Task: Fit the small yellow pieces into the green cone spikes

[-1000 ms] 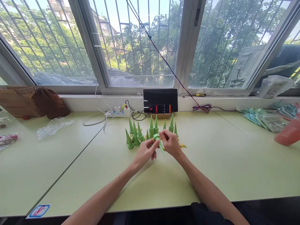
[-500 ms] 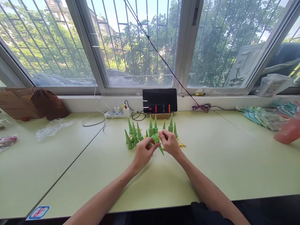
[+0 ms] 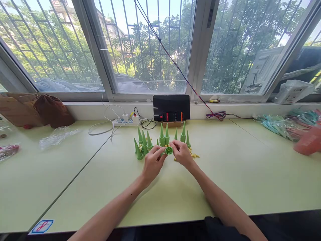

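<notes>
A hollow green plastic cone (image 3: 169, 151), opening toward the viewer, is gripped by the left hand (image 3: 153, 163) above the surface (image 3: 225, 174), toward its far edge. The right hand (image 3: 183, 154) curls at its rim, grip unclear.

swung the green cone (image 3: 169, 150) round in the left hand (image 3: 152, 164) since half a second ago, from slanting tip-down toward the near side to showing its open, ringed end to the camera. lost sight of its pointed tip. noted different digits on the phone (image 3: 171, 116).
</notes>
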Motion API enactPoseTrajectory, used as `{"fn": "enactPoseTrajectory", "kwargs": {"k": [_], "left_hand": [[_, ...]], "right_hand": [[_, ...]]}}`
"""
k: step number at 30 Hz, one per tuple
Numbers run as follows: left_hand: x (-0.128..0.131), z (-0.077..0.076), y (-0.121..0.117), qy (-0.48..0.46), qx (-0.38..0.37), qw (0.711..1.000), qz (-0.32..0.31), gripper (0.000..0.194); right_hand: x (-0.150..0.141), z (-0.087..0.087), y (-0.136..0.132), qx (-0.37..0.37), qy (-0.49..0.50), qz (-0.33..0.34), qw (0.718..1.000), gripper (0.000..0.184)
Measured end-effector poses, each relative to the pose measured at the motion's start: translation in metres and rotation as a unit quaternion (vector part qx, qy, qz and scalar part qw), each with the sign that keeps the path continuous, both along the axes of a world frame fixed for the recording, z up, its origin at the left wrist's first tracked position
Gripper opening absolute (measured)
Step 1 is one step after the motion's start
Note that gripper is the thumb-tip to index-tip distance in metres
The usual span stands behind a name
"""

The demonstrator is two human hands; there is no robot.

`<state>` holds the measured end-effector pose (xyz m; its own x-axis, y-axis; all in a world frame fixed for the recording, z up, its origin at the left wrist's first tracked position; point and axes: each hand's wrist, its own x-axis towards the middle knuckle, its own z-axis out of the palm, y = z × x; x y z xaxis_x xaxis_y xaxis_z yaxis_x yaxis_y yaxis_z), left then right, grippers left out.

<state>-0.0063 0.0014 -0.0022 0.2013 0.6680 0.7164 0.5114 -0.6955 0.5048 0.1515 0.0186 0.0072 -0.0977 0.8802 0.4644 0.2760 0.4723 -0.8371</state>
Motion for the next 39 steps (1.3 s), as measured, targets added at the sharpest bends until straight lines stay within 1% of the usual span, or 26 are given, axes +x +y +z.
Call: {"fn": "enactPoseTrajectory", "kwargs": {"k": [4,8,10,12,14,16,18,20,22,24,26,28,30,33,36,39], "left_hand": [[0.002,0.002,-0.001,-0.015,-0.018,1.0,0.005,0.017],[0.005,0.006,-0.005,-0.029,-0.059,0.998,0.008,0.016],[0.007,0.008,-0.006,-0.057,-0.096,0.994,0.006,0.016],[0.008,0.01,-0.006,-0.102,-0.159,0.982,-0.009,0.02],[0.009,0.011,-0.005,-0.15,-0.247,0.956,-0.05,0.036],[0.01,0.012,-0.003,-0.191,-0.336,0.917,-0.102,0.051],[0.01,0.013,-0.002,-0.221,-0.404,0.876,-0.143,0.059],[0.01,0.012,-0.001,-0.24,-0.442,0.848,-0.169,0.061],[0.009,0.011,-0.001,-0.248,-0.455,0.836,-0.182,0.06],[0.008,0.01,-0.001,-0.245,-0.451,0.839,-0.18,0.059],[0.008,0.01,-0.002,-0.229,-0.441,0.85,-0.174,0.057],[0.007,0.01,-0.003,-0.199,-0.418,0.87,-0.167,0.053],[0.006,0.011,-0.005,-0.162,-0.382,0.897,-0.155,0.047],[0.005,0.01,-0.005,-0.104,-0.323,0.933,-0.12,0.04],[0.004,0.006,-0.003,-0.042,-0.238,0.968,-0.073,0.035],[0.002,0.001,0.001,0.018,-0.109,0.993,-0.029,0.035]], "right_hand": [[-0.001,0.0,0.0,0.003,0.008,-0.006,1.0,0.038],[0.0,-0.001,0.0,0.018,0.017,-0.035,0.999,0.037],[0.001,-0.001,0.0,0.026,0.024,-0.051,0.998,0.037],[0.002,0.0,0.0,0.034,0.026,-0.064,0.997,0.037],[0.003,0.0,-0.001,0.045,0.02,-0.069,0.996,0.036],[0.003,0.001,-0.002,0.057,0.007,-0.064,0.996,0.036],[0.003,0.0,-0.003,0.067,-0.008,-0.046,0.997,0.036],[0.002,0.0,-0.003,0.073,-0.018,-0.026,0.997,0.035],[0.002,-0.001,-0.003,0.073,-0.021,-0.013,0.997,0.034],[0.002,-0.002,-0.003,0.072,-0.021,-0.01,0.997,0.033],[0.002,-0.002,-0.002,0.07,-0.022,-0.013,0.997,0.033],[0.002,-0.003,-0.001,0.069,-0.022,-0.019,0.997,0.033],[0.002,-0.003,0.0,0.069,-0.023,-0.024,0.997,0.034],[0.002,-0.003,0.001,0.067,-0.03,-0.028,0.997,0.034],[0.001,-0.003,0.001,0.061,-0.04,-0.027,0.997,0.033],[0.001,-0.003,0.002,0.052,-0.043,-0.027,0.997,0.034]]}}
